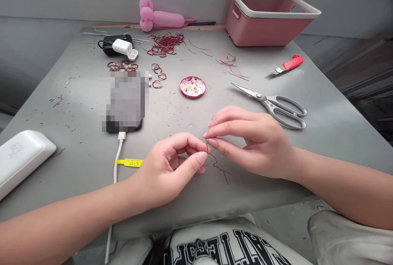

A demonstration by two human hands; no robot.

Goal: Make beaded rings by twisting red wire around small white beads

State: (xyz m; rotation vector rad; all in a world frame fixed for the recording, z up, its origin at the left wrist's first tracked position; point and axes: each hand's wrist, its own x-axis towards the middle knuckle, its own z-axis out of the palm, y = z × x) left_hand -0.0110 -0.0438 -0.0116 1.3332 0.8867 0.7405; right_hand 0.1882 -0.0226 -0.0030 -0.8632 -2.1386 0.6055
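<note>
Red cord [219,168] pinched at two points
It is held between thumb and fingers of the left hand [172,164]; its raised end is nipped by the right hand [256,142].

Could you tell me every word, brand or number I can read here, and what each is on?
None can be read with certainty:
Yellow tag on the white cable: small print, too small to read.
White garment: large dark block letters, creased and cut off; no whole word is clear.
White case at left: faint grey mark, too blurred.
</note>
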